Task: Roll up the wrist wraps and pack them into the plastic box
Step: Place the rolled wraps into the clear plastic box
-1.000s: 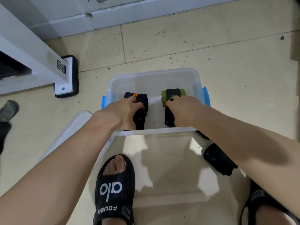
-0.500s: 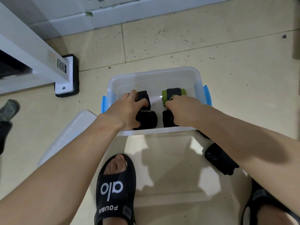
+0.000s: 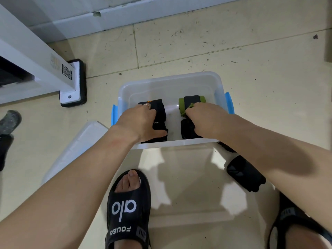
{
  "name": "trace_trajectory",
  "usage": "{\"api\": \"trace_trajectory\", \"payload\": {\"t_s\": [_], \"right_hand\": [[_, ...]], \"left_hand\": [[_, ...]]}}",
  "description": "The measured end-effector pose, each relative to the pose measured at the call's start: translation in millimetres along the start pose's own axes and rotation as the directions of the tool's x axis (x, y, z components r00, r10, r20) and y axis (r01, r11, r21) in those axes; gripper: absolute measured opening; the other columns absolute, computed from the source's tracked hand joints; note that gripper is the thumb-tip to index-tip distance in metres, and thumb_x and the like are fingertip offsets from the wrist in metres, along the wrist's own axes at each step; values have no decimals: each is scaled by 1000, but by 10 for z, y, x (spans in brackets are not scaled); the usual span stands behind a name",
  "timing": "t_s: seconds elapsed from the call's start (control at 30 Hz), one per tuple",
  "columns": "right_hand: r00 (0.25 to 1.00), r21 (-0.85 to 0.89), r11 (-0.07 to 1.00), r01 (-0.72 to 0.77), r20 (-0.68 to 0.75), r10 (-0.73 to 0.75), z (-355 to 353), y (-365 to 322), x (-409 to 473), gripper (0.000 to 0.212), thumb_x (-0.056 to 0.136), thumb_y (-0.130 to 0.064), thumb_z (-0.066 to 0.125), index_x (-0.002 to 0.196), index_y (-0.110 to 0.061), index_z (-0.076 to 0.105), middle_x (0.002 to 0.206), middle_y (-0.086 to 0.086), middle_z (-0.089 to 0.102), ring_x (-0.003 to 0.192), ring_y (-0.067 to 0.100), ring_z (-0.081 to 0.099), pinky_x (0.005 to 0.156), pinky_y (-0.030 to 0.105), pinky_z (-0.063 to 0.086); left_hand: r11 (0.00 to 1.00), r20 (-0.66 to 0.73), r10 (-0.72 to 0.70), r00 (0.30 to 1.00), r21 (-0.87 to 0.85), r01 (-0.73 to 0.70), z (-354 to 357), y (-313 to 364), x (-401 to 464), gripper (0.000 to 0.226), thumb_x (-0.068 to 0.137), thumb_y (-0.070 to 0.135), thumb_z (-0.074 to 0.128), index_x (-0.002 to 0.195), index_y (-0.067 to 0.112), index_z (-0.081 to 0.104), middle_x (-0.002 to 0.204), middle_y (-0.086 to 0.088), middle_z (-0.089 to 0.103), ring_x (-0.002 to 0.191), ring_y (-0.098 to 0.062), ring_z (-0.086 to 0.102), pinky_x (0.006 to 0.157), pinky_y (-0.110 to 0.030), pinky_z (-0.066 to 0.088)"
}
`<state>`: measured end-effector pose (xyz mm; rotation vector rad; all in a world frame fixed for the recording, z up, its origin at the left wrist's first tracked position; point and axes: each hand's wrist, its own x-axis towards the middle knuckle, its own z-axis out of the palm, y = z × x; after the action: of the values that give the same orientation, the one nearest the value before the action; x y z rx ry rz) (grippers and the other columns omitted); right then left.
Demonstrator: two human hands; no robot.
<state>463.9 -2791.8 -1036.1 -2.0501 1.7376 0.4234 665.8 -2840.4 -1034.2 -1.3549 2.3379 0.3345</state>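
Both hands reach into the plastic box [image 3: 124,94] on the floor: left hand [image 3: 142,121] gripping black wrist wraps [image 3: 159,112], right hand [image 3: 204,117] apparently gripping the green-edged roll [image 3: 192,99], seating them side by side.

A black sandal [image 3: 128,211] printed "alo" sits on a foot below the hands, on the beige tiled floor [image 3: 197,44]. A second dark sandal [image 3: 294,225] shows at the lower right. Left of the hands and farther off, a white frame leg [image 3: 38,58] with a QR sticker [image 3: 66,71] ends in a black-edged foot pad [image 3: 74,90].
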Motion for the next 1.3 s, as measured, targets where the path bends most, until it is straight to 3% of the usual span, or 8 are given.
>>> {"api": "trace_trajectory", "payload": {"t_s": [0.2,0.43,0.57,0.7,0.77,0.9,1.1,1.3], "right_hand": [[999,-46,999,29,-26,-30,23,24,-2,28,93,-40,66,98,-14,57,102,4,56,89,25,61,63,33,42],[999,-19,999,30,-24,-31,-18,14,-11,18,95,-27,63,96,-11,57,102,6,52,90,25,52,69,34,41],[963,152,982,114,-258,-72,-163,194,-301,26,97,-28,60,117,-11,60,106,1,47,101,23,49,77,36,43],[799,489,871,33,-536,271,-190,665,-832,20,92,-15,59,112,-17,61,99,-3,58,86,17,55,77,35,48],[736,636,767,-83,-480,478,-26,944,-1057,20,88,-8,58,107,-16,61,92,-1,60,78,17,54,74,35,46],[899,650,681,-339,10,439,536,1184,-1210,50,87,-7,68,134,-21,59,126,6,63,104,16,57,88,25,43],[962,641,725,-252,87,257,833,1103,-967,46,88,-18,68,133,-21,60,129,3,64,121,25,59,104,33,46],[969,655,716,-240,120,216,746,1066,-884,38,83,-20,71,120,-19,61,104,-1,69,97,21,65,86,37,54]], "left_hand": [[997,-33,-68,997,37,69,53,115,38,41,89,51,65,90,15,45,101,-1,41,89,-22,42,69,-34,39],[995,2,-103,995,0,103,27,194,23,31,89,32,65,101,14,43,108,-9,53,86,-27,48,66,-34,38],[988,-105,-84,991,123,97,-147,390,-55,31,93,38,60,110,14,49,105,-6,52,90,-28,51,66,-33,33],[979,-424,152,893,-61,-195,-396,860,-207,22,95,32,55,101,13,45,92,-2,49,77,-25,48,61,-36,39],[896,-535,335,775,-74,-438,-426,1213,-304,16,89,21,61,98,10,53,86,-2,53,72,-26,52,55,-35,38],[618,-396,762,513,204,-760,-32,1875,-383,26,71,16,74,94,13,63,81,-1,61,66,-21,51,61,-30,25],[600,-19,752,659,435,-672,754,2220,-342,56,89,15,45,143,2,51,138,-17,60,122,-32,60,107,-39,46],[599,-64,767,638,428,-677,899,2358,-217,45,84,12,39,117,14,69,106,-5,75,98,-25,69,88,-32,54]]}}
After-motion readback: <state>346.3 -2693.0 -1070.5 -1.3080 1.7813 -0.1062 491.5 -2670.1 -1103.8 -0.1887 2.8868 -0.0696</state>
